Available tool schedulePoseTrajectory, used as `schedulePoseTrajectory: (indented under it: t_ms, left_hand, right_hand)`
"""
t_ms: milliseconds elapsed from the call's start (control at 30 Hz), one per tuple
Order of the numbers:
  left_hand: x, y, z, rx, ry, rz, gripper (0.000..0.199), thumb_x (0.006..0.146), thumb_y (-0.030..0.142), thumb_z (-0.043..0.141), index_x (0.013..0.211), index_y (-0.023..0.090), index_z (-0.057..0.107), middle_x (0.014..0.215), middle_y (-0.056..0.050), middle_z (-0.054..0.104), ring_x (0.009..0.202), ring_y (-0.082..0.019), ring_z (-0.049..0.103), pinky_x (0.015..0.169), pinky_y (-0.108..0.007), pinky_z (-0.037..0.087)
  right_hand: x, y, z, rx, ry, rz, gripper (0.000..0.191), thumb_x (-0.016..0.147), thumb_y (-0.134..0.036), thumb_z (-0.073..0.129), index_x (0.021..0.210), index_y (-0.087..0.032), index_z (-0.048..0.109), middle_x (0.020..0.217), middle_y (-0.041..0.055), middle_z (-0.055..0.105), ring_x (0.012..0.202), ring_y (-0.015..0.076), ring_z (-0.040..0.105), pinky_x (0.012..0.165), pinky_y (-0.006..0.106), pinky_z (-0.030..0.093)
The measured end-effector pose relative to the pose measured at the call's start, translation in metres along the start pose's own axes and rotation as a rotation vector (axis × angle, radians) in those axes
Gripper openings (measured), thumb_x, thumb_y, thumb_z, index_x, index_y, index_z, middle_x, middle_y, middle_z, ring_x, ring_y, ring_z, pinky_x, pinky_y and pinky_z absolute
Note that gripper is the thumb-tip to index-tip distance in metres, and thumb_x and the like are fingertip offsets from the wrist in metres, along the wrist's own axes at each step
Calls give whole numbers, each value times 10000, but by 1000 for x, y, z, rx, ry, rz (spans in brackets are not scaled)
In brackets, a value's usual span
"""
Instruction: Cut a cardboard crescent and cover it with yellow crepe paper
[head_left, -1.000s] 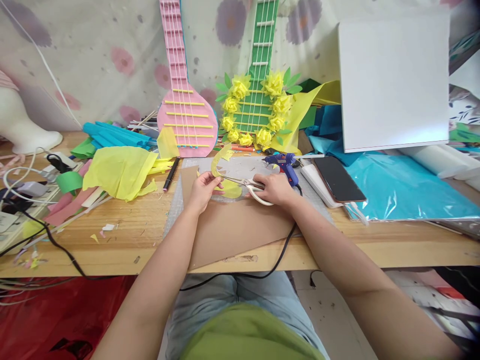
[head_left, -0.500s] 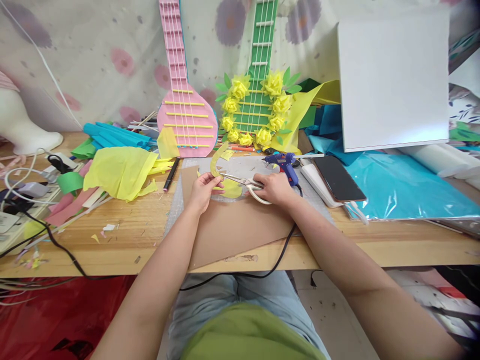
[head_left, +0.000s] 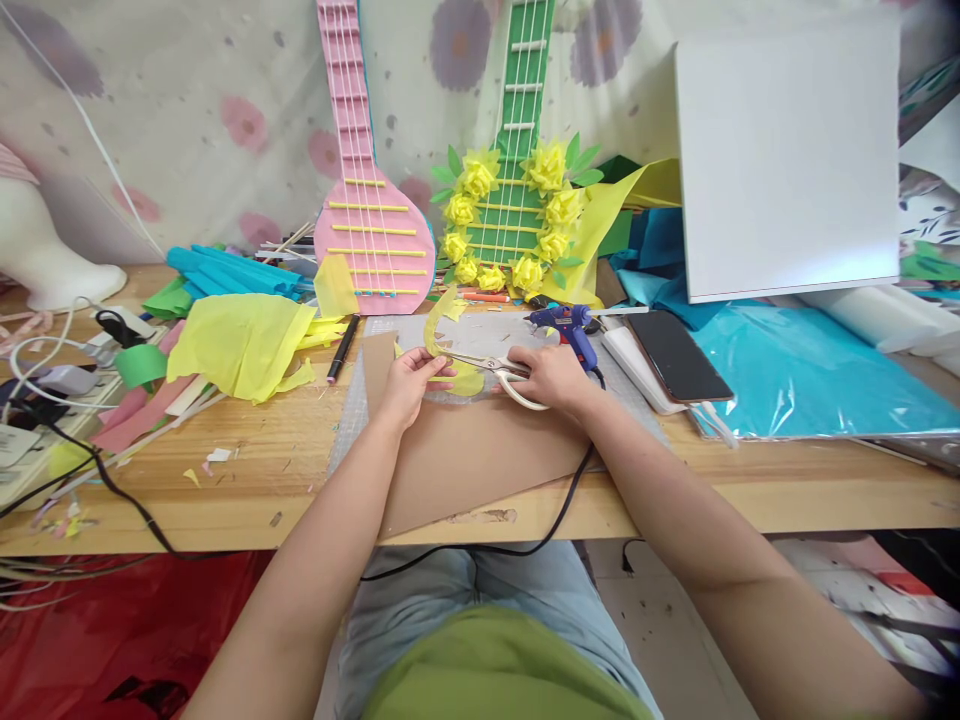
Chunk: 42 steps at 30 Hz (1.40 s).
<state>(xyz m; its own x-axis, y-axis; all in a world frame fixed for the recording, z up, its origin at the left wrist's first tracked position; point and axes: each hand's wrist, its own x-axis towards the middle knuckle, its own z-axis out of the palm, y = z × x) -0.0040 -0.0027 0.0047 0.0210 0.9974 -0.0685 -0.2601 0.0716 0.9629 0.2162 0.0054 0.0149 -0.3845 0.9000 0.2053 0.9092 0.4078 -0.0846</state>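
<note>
My left hand (head_left: 413,383) pinches a piece of yellow crepe paper (head_left: 466,379). A thin curved strip (head_left: 432,325) of the same paper curls up beyond my fingertips. My right hand (head_left: 553,374) is wrapped around the white handles of a pair of scissors (head_left: 495,365). Their blades point left and meet the yellow paper close to my left fingers. Whether the blades are fully closed is hard to make out. Beneath both hands lies a brown cardboard sheet (head_left: 480,465) on a grey cutting mat (head_left: 352,420).
A blue glue gun (head_left: 574,330) stands just beyond my right hand, its black cord (head_left: 562,510) running over the cardboard. A phone (head_left: 679,355) lies to the right. Behind lean a pink paper guitar (head_left: 375,240) and a green one (head_left: 517,145) with yellow flowers. A black marker (head_left: 343,350) lies left.
The curved yellow strip has shifted slightly right and bends a little differently at the blades. Both hands have moved very slightly, keeping hold of the paper and scissors.
</note>
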Motion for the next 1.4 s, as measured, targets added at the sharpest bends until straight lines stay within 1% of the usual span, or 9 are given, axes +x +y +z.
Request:
schedulePoseTrajectory:
  t_ms: [100,267,467,633,767,1033,1233,1333,1400]
  left_hand:
    - [1,-1,-2,-8,-8,-4,256,576,282,735,702,131,570,718,-20,628,627,-128,625,529,-242,520]
    - [2,0,-4,-13,-6,0,244,559,262,732,664,134,553,670,6,600,543,-84,562,522,-242,521]
    - [2,0,-5,-18,-7,17,212,580,250,708,688,140,563,692,8,590,571,-81,558,518,-224,517]
    - [2,0,-4,-20,-14,42,223,586,262,714,703,144,565,699,13,590,532,-61,523,538,-234,520]
    - [2,0,-4,-25,-18,40,209,601,258,704,706,146,563,702,13,588,525,-64,518,542,-247,523]
    - [1,0,-3,-17,-7,61,225,591,269,715,698,147,560,681,23,565,524,-56,504,534,-233,522]
    - [2,-1,-4,-23,-1,54,212,613,270,706,702,148,558,695,22,569,534,-61,526,521,-228,524]
    - [2,1,-3,-32,12,32,202,616,254,707,702,147,558,677,24,566,555,-73,559,522,-221,522]
    - [1,1,-2,-30,4,4,209,614,249,713,705,147,554,679,17,580,591,-95,595,518,-217,521]
  right_hand:
    - [0,0,-1,-33,11,5,461,723,-608,458,851,-203,638,654,60,648,610,186,545,530,267,189]
    - [-2,2,-4,-54,23,-9,463,724,-615,446,805,-196,625,661,61,650,619,184,548,532,265,189]
    - [-1,3,0,-46,22,-25,477,723,-623,439,808,-193,627,646,64,647,596,182,542,529,265,181]
    - [-1,3,2,-55,29,-13,474,729,-624,435,812,-199,629,646,60,643,599,183,538,537,264,183]
    - [-1,2,2,-64,37,-16,462,728,-617,439,800,-202,628,639,55,640,598,182,536,538,265,181]
    - [-1,1,2,-61,52,-21,450,734,-597,438,781,-193,630,625,59,638,579,172,529,530,267,169]
    - [-1,2,1,-25,50,14,460,728,-607,448,777,-186,628,636,65,644,590,179,545,524,261,178]
    - [-1,3,-3,39,21,64,461,734,-613,445,805,-192,620,657,53,648,614,178,555,522,252,193]
    - [-1,3,-5,67,-2,67,465,735,-617,445,840,-197,614,684,49,654,629,179,559,525,249,205]
